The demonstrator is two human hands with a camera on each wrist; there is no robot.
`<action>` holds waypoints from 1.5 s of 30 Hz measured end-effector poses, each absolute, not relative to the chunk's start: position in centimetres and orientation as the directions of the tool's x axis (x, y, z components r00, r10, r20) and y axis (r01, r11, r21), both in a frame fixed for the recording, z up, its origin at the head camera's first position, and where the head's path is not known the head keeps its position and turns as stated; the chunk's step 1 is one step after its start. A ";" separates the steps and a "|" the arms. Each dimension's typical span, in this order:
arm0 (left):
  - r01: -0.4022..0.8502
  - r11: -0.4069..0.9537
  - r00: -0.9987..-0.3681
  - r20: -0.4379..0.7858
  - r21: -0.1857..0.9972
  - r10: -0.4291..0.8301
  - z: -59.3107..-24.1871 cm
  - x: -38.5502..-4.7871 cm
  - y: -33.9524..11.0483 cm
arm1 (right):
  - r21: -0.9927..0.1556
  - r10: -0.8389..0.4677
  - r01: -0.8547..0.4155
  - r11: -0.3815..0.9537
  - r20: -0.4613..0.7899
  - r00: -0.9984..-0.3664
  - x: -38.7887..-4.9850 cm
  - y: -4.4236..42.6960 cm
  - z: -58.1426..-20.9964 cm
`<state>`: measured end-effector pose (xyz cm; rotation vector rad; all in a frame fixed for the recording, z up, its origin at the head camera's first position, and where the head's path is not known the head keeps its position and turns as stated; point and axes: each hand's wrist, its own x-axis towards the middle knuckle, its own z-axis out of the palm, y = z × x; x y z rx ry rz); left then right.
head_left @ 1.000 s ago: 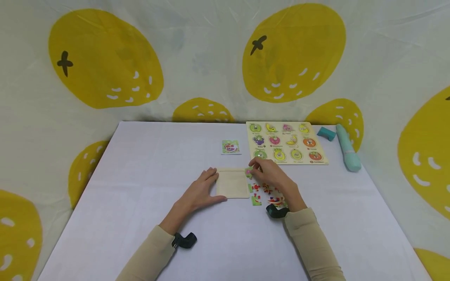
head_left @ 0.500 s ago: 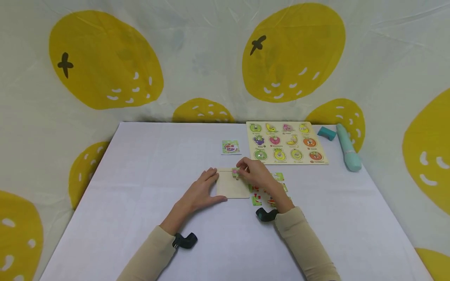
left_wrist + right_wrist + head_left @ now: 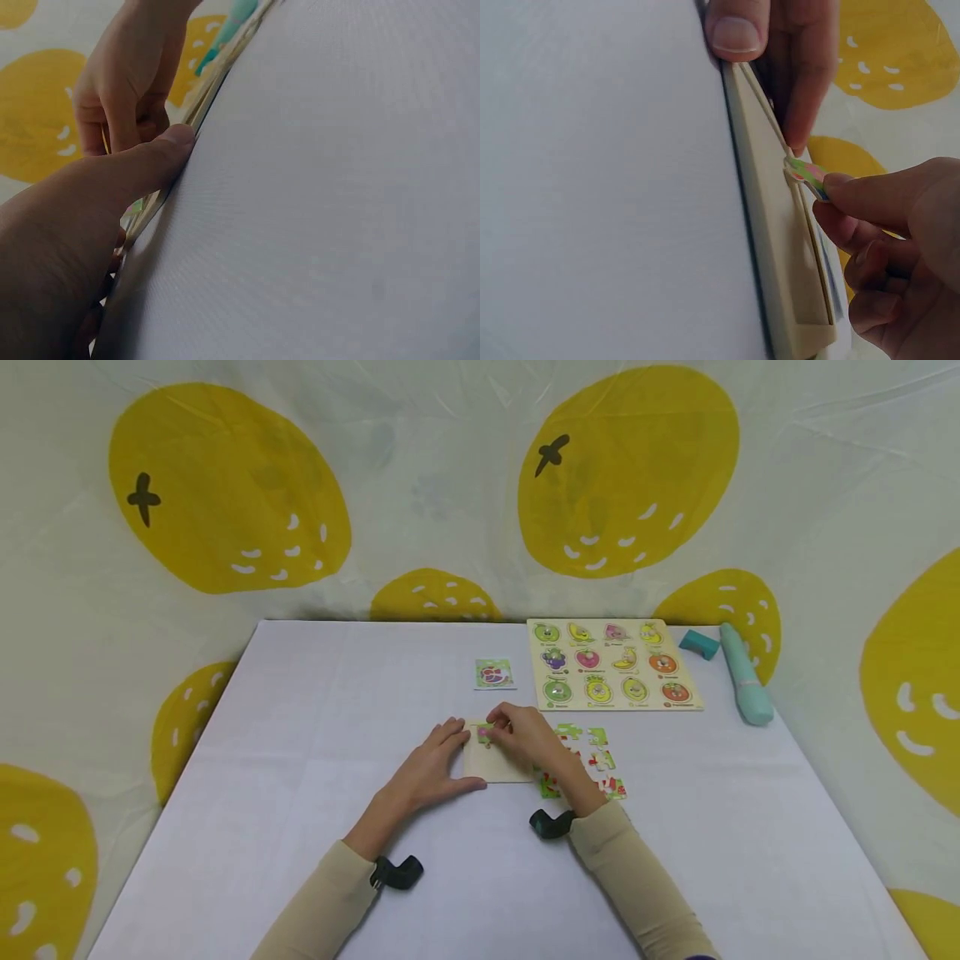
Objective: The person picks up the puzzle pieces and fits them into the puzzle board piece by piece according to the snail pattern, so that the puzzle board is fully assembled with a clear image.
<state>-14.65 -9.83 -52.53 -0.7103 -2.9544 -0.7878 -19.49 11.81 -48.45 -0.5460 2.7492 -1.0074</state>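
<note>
My left hand (image 3: 427, 768) rests against the left side of a shallow wooden puzzle tray (image 3: 495, 767), fingers along that side and thumb at the near edge. Between thumb and fingertips, my right hand (image 3: 529, 742) pinches a small green and pink jigsaw piece (image 3: 483, 734), at the tray's far left part. The right wrist view has the piece (image 3: 808, 172) tilted, its edge at the tray's raised rim; whether it touches the tray floor I cannot tell. Several loose jigsaw pieces (image 3: 602, 761) lie right of the tray, partly hidden by my right forearm.
Behind the tray lies a small square picture card (image 3: 493, 674). A wooden fruit board (image 3: 615, 664) is at the back right, beside a teal arch-shaped block (image 3: 699, 645) and a mint-green stick-like object (image 3: 746, 681). A fruit-print cloth hangs behind the white table (image 3: 337, 693).
My right hand has carried the jigsaw piece leftward from the tray's right edge to its far left part, uncovering more loose pieces. My left hand has stayed at the tray.
</note>
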 end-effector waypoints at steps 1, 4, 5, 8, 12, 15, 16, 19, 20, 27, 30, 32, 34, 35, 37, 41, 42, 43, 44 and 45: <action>0.426 0.770 -0.897 0.115 0.475 0.426 -52.5 -14.6 -9.8 | -0.641 -0.388 -0.282 0.714 -0.026 -0.921 -19.5 11.7 -48.6; 0.430 0.765 -0.895 0.117 0.480 0.430 -52.5 -14.6 -9.8 | -0.629 -0.377 -0.277 0.727 -0.029 -0.926 -19.5 11.4 -48.9; 0.433 0.763 -0.894 0.120 0.481 0.432 -52.5 -14.6 -9.8 | -0.627 -0.376 -0.275 0.729 -0.029 -0.926 -19.5 11.3 -49.0; 0.440 0.759 -0.891 0.128 0.480 0.436 -52.4 -14.6 -9.9 | -0.621 -0.375 -0.277 0.733 -0.029 -0.927 -19.5 11.0 -49.2; 0.443 0.760 -0.889 0.123 0.477 0.441 -52.3 -14.6 -9.9 | -0.615 -0.383 -0.276 0.738 -0.046 -0.922 -19.4 10.9 -49.0; 0.439 0.766 -0.890 0.110 0.469 0.443 -52.3 -14.6 -9.9 | -0.627 -0.385 -0.253 0.737 -0.082 -0.919 -19.2 10.9 -48.7; 0.439 0.768 -0.890 0.107 0.466 0.444 -52.4 -14.6 -9.9 | -0.631 -0.386 -0.246 0.736 -0.092 -0.918 -19.2 10.9 -48.6; 0.440 0.768 -0.889 0.105 0.466 0.445 -52.4 -14.7 -9.9 | -0.627 -0.391 -0.247 0.738 -0.099 -0.915 -19.1 10.9 -48.5; 0.440 0.768 -0.889 0.105 0.466 0.445 -52.4 -14.7 -9.9 | -0.620 -0.395 -0.257 0.742 -0.093 -0.914 -19.1 10.9 -48.5; 0.441 0.761 -0.889 0.116 0.476 0.443 -52.4 -14.6 -10.0 | -0.571 -0.410 -0.311 0.760 -0.049 -0.911 -19.3 10.6 -48.5; 0.442 0.762 -0.889 0.118 0.473 0.442 -52.4 -14.7 -10.0 | -0.562 -0.405 -0.311 0.767 -0.046 -0.913 -19.3 10.5 -48.4; 0.444 0.763 -0.888 0.119 0.471 0.444 -52.4 -14.7 -10.0 | -0.553 -0.403 -0.314 0.772 -0.044 -0.914 -19.2 10.5 -48.4; 0.446 0.763 -0.887 0.119 0.468 0.446 -52.4 -14.7 -10.0 | -0.544 -0.402 -0.316 0.777 -0.043 -0.915 -19.2 10.5 -48.4; 0.447 0.763 -0.886 0.117 0.466 0.448 -52.4 -14.7 -10.0 | -0.542 -0.400 -0.316 0.779 -0.042 -0.915 -19.2 10.4 -48.4; 0.454 0.762 -0.884 0.123 0.462 0.452 -52.5 -14.7 -10.0 | -0.539 -0.399 -0.315 0.782 -0.043 -0.916 -19.2 10.4 -48.4; 0.462 0.758 -0.880 0.129 0.461 0.458 -52.5 -14.7 -9.9 | -0.535 -0.398 -0.319 0.783 -0.037 -0.917 -19.1 10.4 -48.4; 0.465 0.756 -0.878 0.131 0.461 0.460 -52.5 -14.7 -9.9 | -0.533 -0.400 -0.321 0.783 -0.036 -0.916 -19.1 10.5 -48.4; 0.465 0.757 -0.878 0.130 0.460 0.461 -52.5 -14.7 -9.9 | -0.527 -0.401 -0.325 0.786 -0.035 -0.915 -19.1 10.5 -48.4; 0.468 0.753 -0.877 0.135 0.463 0.462 -52.5 -14.7 -9.9 | -0.522 -0.403 -0.328 0.787 -0.034 -0.914 -19.1 10.5 -48.4; 0.470 0.750 -0.876 0.138 0.465 0.463 -52.5 -14.7 -9.9 | -0.515 -0.405 -0.331 0.791 -0.034 -0.914 -19.1 10.6 -48.4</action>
